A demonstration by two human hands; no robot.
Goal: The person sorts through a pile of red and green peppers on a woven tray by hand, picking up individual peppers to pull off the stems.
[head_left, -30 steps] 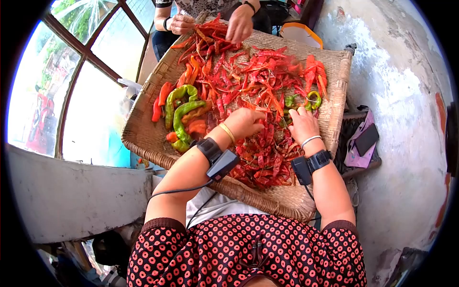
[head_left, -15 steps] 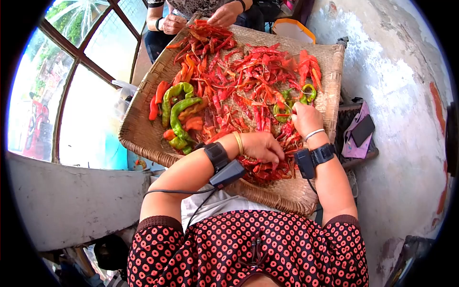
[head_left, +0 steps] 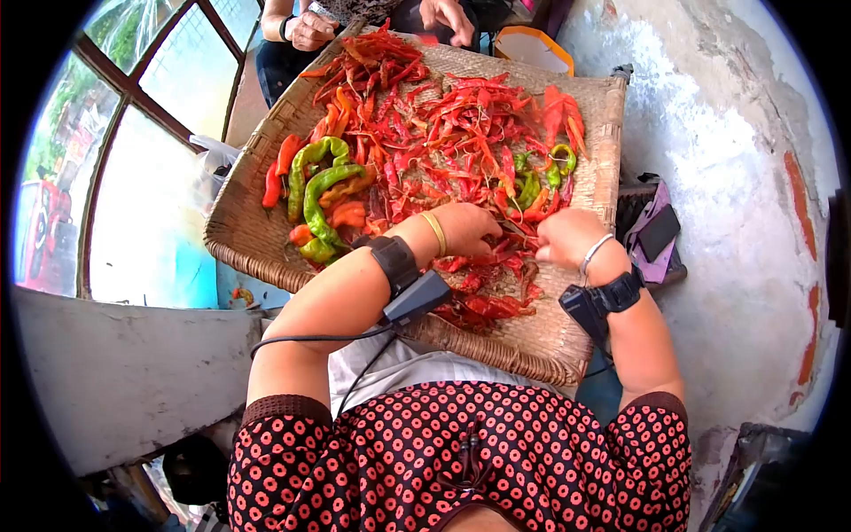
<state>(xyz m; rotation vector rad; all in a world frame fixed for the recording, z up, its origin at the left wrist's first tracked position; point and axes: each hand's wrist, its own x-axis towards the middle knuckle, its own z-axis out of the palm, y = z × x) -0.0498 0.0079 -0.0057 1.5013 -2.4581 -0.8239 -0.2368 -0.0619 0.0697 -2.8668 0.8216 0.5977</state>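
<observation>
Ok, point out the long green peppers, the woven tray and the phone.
long green peppers [head_left: 317, 191], head view, middle of the curved pod.
woven tray [head_left: 244, 235], head view, bare left rim.
phone [head_left: 656, 233], head view, dark screen centre.

Bare weave shows along the near edge and left corner of the wide woven straw tray [head_left: 257, 239] — open room there for a hand. The tangled heap of dried red chilli peppers [head_left: 443, 133] fills the middle. Long green and orange fresh peppers [head_left: 319, 191] crowd the left side. At the far rim another person's hands [head_left: 310, 31] block the way in. Right of the tray, a rough whitewashed wall [head_left: 736, 177] and a dark phone on a purple pouch [head_left: 654, 235] close the gap.
</observation>
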